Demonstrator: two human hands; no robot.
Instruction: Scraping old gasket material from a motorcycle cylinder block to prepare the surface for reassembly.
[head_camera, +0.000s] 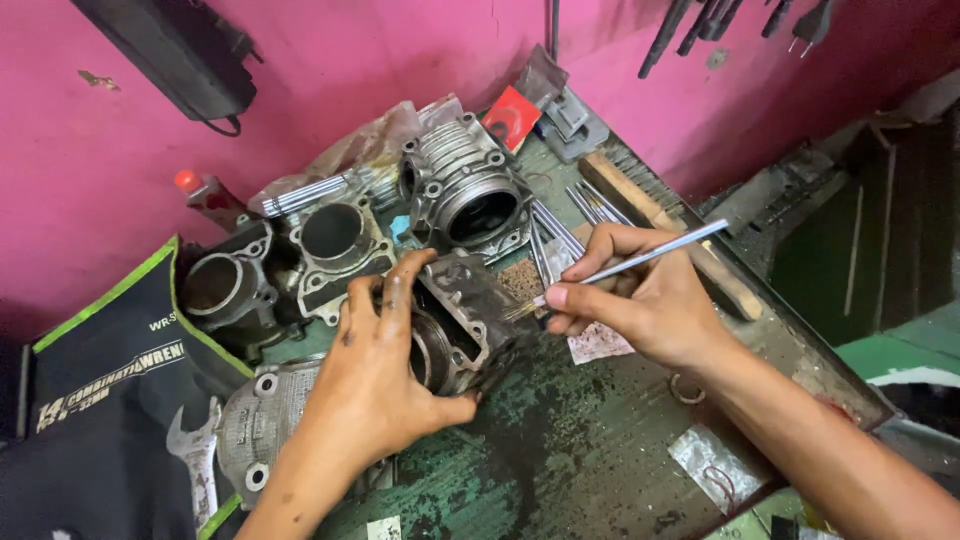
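Note:
My left hand grips a dark, greasy engine cylinder block lying on its side on the green workbench. My right hand pinches a thin silver-handled brush, its bristle tip touching the block's right edge. A finned silver cylinder block stands just behind. Further left are two more cylinder blocks, one light grey and one dark.
A black tool pouch with green trim and a wrench lie at the left. Several metal rods and a wooden-backed brush lie behind my right hand. A pink wall backs the bench. The bench edge runs down the right.

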